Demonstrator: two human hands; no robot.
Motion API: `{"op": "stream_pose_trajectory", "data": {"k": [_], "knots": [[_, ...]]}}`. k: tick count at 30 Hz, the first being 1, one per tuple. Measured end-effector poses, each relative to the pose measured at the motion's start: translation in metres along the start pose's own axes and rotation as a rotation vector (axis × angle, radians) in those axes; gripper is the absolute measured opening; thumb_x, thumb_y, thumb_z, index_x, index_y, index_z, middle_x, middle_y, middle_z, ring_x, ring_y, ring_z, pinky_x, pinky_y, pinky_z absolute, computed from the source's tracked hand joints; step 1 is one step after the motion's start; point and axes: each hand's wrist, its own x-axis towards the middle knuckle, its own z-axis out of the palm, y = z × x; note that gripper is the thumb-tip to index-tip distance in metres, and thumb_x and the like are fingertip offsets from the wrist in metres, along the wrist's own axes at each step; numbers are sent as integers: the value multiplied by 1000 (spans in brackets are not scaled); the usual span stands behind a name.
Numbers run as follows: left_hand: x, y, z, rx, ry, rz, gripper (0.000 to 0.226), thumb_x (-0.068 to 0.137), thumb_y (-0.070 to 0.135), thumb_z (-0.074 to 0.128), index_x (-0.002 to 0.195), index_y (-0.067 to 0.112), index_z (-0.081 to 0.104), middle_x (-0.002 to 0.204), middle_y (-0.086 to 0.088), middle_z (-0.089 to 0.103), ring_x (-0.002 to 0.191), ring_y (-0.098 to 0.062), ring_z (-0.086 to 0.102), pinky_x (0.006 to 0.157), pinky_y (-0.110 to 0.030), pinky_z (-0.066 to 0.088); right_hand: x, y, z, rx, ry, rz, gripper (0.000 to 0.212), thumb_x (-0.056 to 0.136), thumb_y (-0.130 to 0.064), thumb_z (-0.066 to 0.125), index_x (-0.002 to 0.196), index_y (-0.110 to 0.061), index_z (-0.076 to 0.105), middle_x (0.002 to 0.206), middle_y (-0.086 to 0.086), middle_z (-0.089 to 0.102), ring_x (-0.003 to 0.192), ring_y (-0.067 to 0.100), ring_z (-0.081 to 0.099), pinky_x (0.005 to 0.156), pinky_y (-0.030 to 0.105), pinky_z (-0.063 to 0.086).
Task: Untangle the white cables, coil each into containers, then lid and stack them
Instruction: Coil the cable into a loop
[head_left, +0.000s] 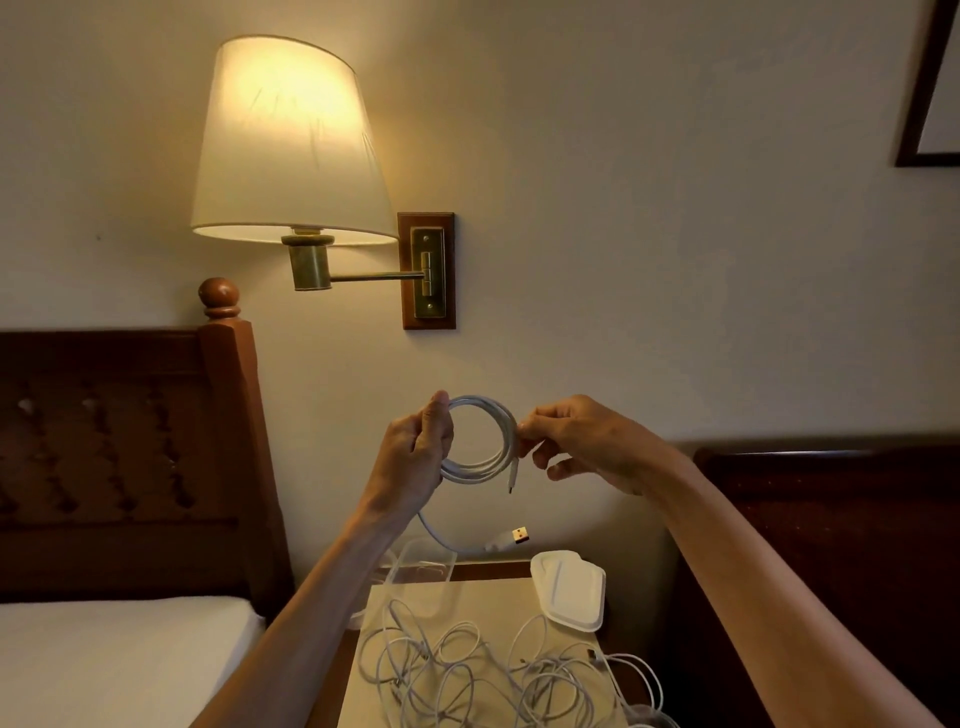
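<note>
A white cable wound into a round coil (485, 457) is held up in front of the wall. My left hand (415, 457) grips the coil's left side. My right hand (582, 441) pinches its right side, where a small plug hangs down. The cable's other end with a USB plug (514, 538) dangles below my left hand. On the nightstand (498, 597) lies a tangle of white cables (493, 670). Clear containers (421, 577) stand at its back left, and white lids (571, 590) are stacked at its back right.
A lit wall lamp (291, 156) on a brass arm hangs above. A dark wooden headboard (114, 457) and a white mattress (119, 654) are at the left. Dark wooden furniture (831, 545) stands at the right. A picture frame's corner (930, 104) is at the top right.
</note>
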Motion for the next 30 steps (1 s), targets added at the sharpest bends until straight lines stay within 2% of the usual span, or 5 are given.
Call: {"op": "stream_pose_trajectory", "data": {"k": [11,17,20,25,30], "knots": [[2,-14,-8,202,-63,109,46,98,42,36,60,17,42,53,1,31,48,-14,24,48,-34,21,4,7,-3,-340,306,-367,6,85,-12,73,91,-9,72,73,-1,68,60,5,66,53,16,53],[7,-23,0,437,79,247,41,98,44,33,64,31,50,54,-2,45,47,-14,36,49,-42,33,-3,-2,19,342,217,-107,12,93,-11,61,91,0,68,81,11,70,70,15,71,67,21,58],[8,-18,7,363,95,200,45,97,46,31,63,25,51,53,-2,43,46,-11,34,48,-37,30,-3,8,45,374,402,-233,2,89,-8,67,90,-6,67,86,12,70,76,19,73,73,26,59],[3,-6,11,41,64,31,47,102,39,34,61,19,41,52,5,28,45,-8,20,44,-23,17,6,26,61,-249,769,-534,15,80,-15,77,87,-20,64,95,-8,51,84,1,52,72,5,40],[1,1,9,-211,38,-137,45,101,42,38,60,22,37,53,8,27,45,-6,20,43,-26,16,11,29,50,-2,460,-569,6,93,-9,62,93,-10,56,107,-1,66,97,12,68,87,28,55]]}}
